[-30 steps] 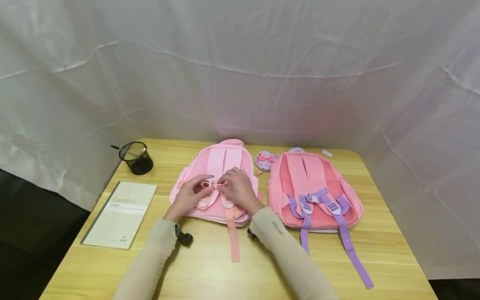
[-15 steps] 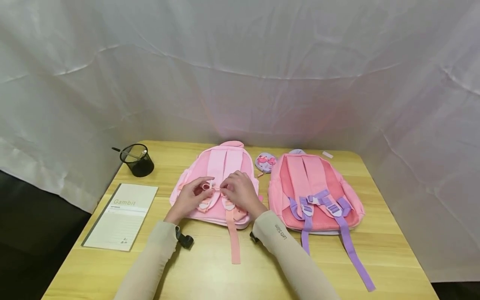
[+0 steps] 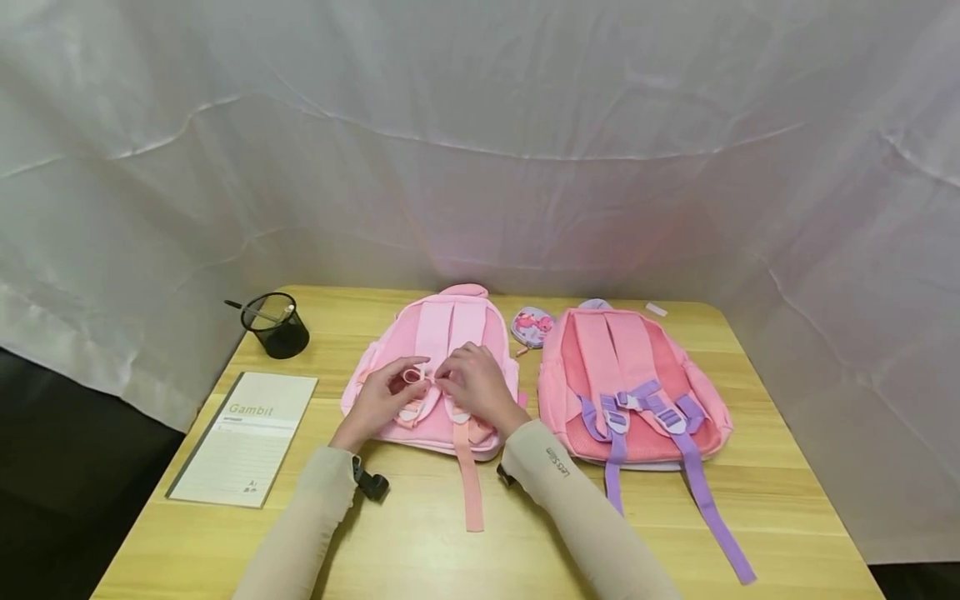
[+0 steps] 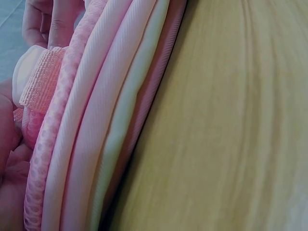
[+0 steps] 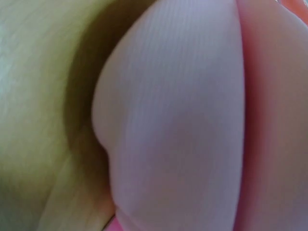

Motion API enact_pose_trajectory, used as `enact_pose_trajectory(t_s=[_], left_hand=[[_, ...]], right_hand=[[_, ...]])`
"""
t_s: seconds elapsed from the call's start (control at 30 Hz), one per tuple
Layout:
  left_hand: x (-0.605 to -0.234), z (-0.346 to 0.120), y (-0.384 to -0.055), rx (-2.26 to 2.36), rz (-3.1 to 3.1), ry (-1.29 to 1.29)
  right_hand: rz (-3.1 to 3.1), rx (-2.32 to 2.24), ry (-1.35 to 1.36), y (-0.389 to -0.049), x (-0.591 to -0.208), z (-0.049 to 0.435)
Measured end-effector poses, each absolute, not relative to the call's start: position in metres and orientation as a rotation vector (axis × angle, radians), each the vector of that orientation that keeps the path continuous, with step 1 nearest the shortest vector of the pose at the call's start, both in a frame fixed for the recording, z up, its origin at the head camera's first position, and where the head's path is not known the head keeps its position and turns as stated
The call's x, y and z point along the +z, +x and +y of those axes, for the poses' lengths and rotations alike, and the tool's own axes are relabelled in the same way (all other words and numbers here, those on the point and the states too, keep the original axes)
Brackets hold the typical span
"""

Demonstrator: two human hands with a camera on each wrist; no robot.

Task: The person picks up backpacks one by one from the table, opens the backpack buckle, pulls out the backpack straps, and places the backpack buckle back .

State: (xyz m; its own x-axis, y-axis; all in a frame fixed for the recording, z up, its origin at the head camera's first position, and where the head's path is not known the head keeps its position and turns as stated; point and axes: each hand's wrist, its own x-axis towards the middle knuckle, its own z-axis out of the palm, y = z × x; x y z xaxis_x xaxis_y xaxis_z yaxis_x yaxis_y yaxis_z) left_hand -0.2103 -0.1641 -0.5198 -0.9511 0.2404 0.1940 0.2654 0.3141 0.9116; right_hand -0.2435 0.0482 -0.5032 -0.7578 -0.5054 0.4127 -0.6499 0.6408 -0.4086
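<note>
A light pink backpack (image 3: 468,317) lies with its shoulder straps facing up. Over its middle, my left hand (image 3: 377,402) pinches a pale looped chest strap (image 3: 413,375) between thumb and fingers. My right hand (image 3: 480,385) pinches the strap's other side, its fingertips close to the left ones and covering the joint between them. In the left wrist view, fingers (image 4: 62,21) show past the backpack's layered edge (image 4: 96,120), beside a white strap adjuster (image 4: 26,72). The right wrist view is filled by the backpack's pale pink side (image 5: 168,120), and the right hand is hidden there.
A deeper pink backpack (image 3: 585,354) with purple straps (image 3: 701,492) lies to the right. Between the bags sits a small round pouch (image 3: 531,327). A notebook (image 3: 247,442) and a black mesh pen cup (image 3: 285,335) are at left; a white eraser-like piece (image 3: 656,309) lies at back right.
My right fingertips have moved slightly left, closing in on the left hand's fingertips at the chest strap. Both hands keep their pinch; the bags stay in place.
</note>
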Motion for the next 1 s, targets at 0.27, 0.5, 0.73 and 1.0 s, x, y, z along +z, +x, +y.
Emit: enact_pose_trajectory(t_s=[0.27, 0.5, 0.73, 1.0], left_hand=[[-0.537, -0.167, -0.217, -1.794, -2.514, -0.484], [-0.539, -0.171, -0.217, -1.786, -2.498, -0.501], [-0.538, -0.174, -0.215, -1.766, -2.502, -0.436], [-0.537, -0.17, -0.217, -1.823, -2.464, -0.468]], right_hand=[[-2.643, 0.821, 0.909, -0.241, -0.503, 0.052], [-2.619, 1.029, 0.847, -0.245, -0.508, 0.053], [-2.655, 1.265, 0.757, -0.244, -0.507, 0.05], [-2.712, 1.383, 0.737, -0.245, -0.5, 0.045]])
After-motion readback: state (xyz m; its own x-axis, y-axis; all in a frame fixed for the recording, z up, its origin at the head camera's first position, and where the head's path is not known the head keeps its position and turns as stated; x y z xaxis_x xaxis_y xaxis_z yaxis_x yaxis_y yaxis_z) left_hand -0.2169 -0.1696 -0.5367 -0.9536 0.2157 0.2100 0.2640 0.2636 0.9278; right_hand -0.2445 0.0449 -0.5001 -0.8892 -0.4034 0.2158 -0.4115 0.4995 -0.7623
